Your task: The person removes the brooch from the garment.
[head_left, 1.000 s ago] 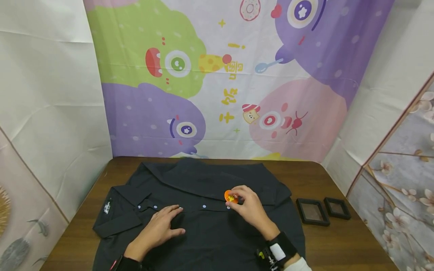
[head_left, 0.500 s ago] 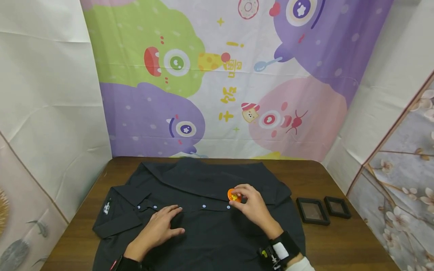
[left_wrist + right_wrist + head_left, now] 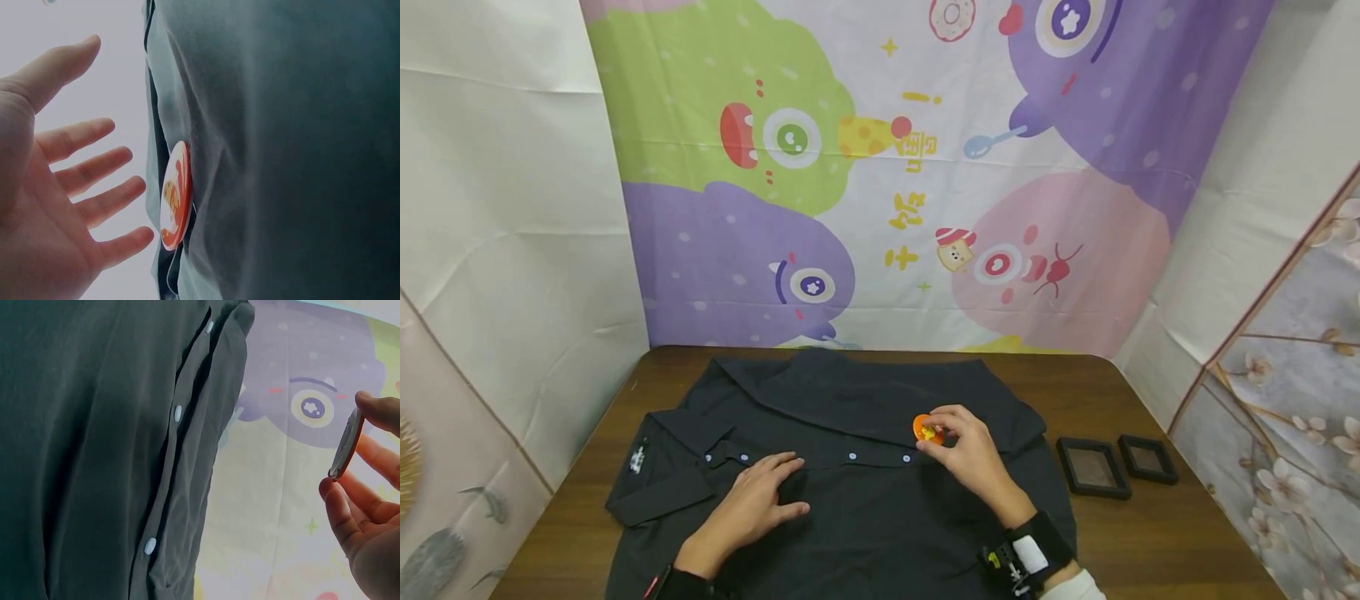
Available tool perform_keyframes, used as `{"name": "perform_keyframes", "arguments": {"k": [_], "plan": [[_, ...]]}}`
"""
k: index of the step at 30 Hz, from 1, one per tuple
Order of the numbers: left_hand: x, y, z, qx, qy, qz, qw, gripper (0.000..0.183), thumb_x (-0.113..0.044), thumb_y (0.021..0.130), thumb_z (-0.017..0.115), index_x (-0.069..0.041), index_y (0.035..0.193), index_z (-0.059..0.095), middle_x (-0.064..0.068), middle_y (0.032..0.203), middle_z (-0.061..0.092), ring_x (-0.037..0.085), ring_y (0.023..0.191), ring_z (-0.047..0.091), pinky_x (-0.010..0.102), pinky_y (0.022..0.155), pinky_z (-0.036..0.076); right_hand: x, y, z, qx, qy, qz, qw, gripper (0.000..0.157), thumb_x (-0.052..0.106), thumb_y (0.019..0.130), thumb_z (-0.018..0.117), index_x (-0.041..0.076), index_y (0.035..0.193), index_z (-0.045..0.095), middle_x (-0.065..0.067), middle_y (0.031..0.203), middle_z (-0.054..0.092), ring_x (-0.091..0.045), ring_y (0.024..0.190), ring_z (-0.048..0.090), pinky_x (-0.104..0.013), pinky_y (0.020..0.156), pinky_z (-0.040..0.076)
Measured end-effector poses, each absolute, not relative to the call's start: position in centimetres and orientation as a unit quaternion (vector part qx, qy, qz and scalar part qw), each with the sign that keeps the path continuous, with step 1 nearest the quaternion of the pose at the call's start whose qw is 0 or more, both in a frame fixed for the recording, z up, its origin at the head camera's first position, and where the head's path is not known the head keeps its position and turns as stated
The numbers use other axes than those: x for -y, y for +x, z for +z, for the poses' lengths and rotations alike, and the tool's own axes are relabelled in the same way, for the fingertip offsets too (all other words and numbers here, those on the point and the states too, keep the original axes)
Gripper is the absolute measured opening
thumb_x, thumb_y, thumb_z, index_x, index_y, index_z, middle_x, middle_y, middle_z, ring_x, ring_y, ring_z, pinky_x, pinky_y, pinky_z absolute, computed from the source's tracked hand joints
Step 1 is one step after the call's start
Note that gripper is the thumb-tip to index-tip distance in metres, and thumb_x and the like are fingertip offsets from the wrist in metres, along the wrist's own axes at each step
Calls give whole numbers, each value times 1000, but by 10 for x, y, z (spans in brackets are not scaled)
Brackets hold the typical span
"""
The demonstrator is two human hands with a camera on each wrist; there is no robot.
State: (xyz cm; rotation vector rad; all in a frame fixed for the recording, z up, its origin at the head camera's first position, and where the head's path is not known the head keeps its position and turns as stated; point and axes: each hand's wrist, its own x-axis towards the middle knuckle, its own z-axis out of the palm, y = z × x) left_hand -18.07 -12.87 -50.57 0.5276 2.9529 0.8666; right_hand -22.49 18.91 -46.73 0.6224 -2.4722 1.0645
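Note:
A dark button-up shirt (image 3: 865, 525) lies spread on the wooden table, its sleeve at the left folded. Over its row of white buttons, my right hand (image 3: 972, 457) pinches a round orange badge (image 3: 919, 430) between thumb and fingertips. The right wrist view shows the badge's greyish back (image 3: 345, 447), tilted, apart from the cloth. My left hand (image 3: 754, 504) is spread low over the shirt placket, palm down, holding nothing. Close to its fingers in the left wrist view, another round orange-and-white badge (image 3: 175, 197) rests against the shirt; the left hand hides it in the head view.
Two black square frames (image 3: 1093, 468) lie on the table (image 3: 1150, 542) right of the shirt. Behind the table's far edge hangs a cartoon-print cloth (image 3: 880, 275). White sheets (image 3: 527, 208) and patterned panels flank both sides.
My right hand has moved slightly right and toward the back with the pinched badge, uncovering the button beneath it. The left hand stays in place.

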Motion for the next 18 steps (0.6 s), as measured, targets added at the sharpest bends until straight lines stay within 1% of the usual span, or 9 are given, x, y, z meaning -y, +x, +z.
{"name": "perform_keyframes", "arguments": {"k": [9, 13, 18], "plan": [[128, -180, -508, -945, 169, 279, 11, 61, -37, 75, 74, -6, 125, 56, 16, 131, 52, 38, 122, 44, 65, 95, 34, -197, -228, -465, 880, 217, 378, 189, 28, 15, 67, 82, 11, 92, 71, -5, 100, 64, -16, 83, 59, -42, 67, 55], [128, -181, -508, -946, 171, 277, 7, 60, -37, 75, 73, -6, 124, 56, 16, 131, 53, 37, 122, 44, 65, 95, 34, -201, -229, -464, 881, 215, 376, 188, 28, 18, 68, 82, 11, 93, 71, -6, 101, 64, -17, 83, 59, -43, 67, 54], [127, -181, -507, -946, 167, 277, 6, 60, -36, 75, 74, -6, 124, 57, 16, 130, 53, 37, 121, 45, 65, 95, 34, -205, -230, -464, 882, 217, 373, 190, 29, 20, 69, 81, 11, 95, 71, -5, 101, 64, -19, 83, 60, -41, 67, 54]]}}
